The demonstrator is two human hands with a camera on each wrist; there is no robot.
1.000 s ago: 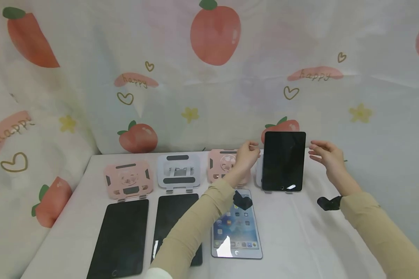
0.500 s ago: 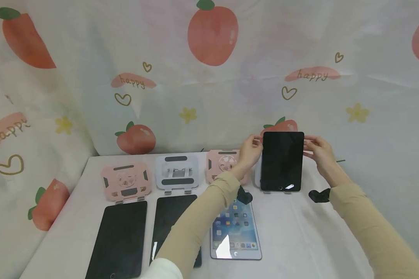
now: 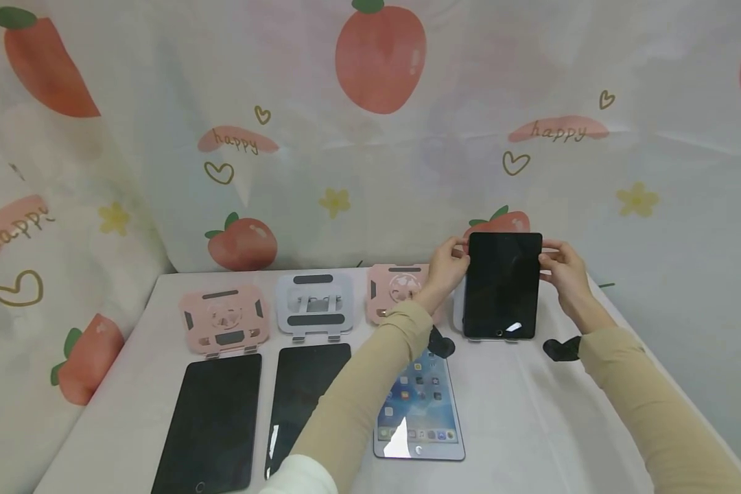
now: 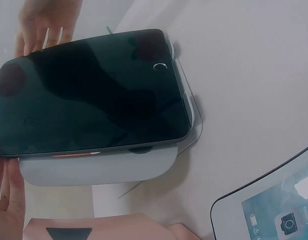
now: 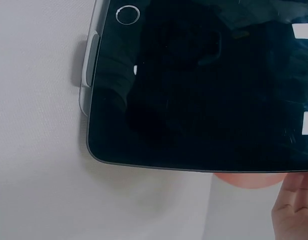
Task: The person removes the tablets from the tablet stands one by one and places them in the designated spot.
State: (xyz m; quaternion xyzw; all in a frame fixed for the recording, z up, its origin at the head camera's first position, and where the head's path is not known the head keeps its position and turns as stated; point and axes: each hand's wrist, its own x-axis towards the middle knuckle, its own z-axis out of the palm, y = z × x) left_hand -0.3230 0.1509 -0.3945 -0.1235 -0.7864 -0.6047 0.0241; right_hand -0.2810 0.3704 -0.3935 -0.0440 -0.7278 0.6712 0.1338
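A black tablet [image 3: 503, 288] stands propped nearly upright on a pale folding stand [image 4: 103, 172]. Most of that stand is hidden behind the screen; its edge shows along the tablet's left side. My left hand [image 3: 446, 276] touches the tablet's upper left edge with its fingertips. At the opposite edge, the fingers of my right hand [image 3: 568, 276] reach the upper right side. In the left wrist view, fairly straight fingers meet both long edges, and no thumb lies across the screen.
Left of the hands are a pink stand [image 3: 395, 288], a white stand [image 3: 315, 302] and another pink stand [image 3: 225, 319]. Before them lie a tablet with a lit screen [image 3: 416, 412] and two black tablets [image 3: 213, 418] [image 3: 309, 377]. A fruit-print cloth [image 3: 370, 171] hangs behind the white table [image 3: 519, 425].
Both hands have moved in from beside the propped tablet to its side edges, the right hand going left. The tablet stays in the same place on its stand.
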